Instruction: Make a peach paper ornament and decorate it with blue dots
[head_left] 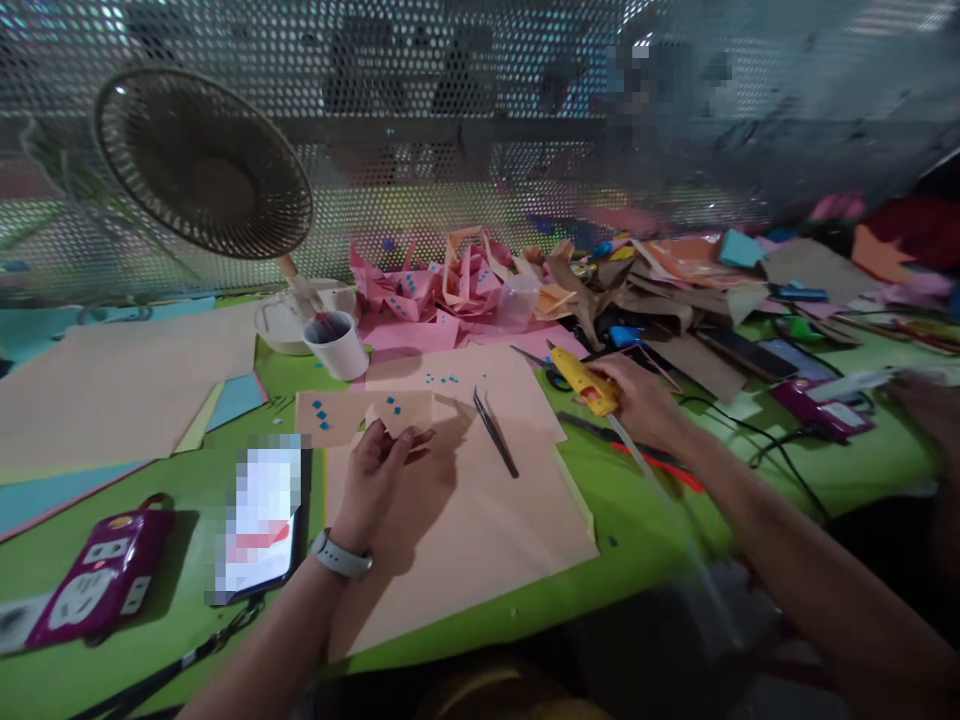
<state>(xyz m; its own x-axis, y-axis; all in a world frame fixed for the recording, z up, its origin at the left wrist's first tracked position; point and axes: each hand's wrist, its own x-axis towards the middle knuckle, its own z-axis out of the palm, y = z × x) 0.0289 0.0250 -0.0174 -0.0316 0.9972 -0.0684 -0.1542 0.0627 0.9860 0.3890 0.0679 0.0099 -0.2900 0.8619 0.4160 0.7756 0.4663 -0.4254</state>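
My left hand (382,460) is over the peach paper sheets (465,540), fingers curled; whatever may be between them is too small to make out. My right hand (637,395) is wrapped round a yellow glue gun (581,378), whose nozzle points up and left beside the sheets. A long clear glue stick (660,490) trails from the gun's back. Dark tweezers (496,433) lie on the paper. Small blue squares (320,415) sit on a smaller peach piece (341,405) by my left hand, and tiny blue bits (442,379) lie further back.
A phone (262,520) and a purple power strip (109,570) lie at the left. Behind stand a white cup (336,345) and a fan (206,165). Crumpled pink paper (405,290) and brown scraps (637,290) line the back. Scissors (555,375) and another purple strip (821,408) are at the right.
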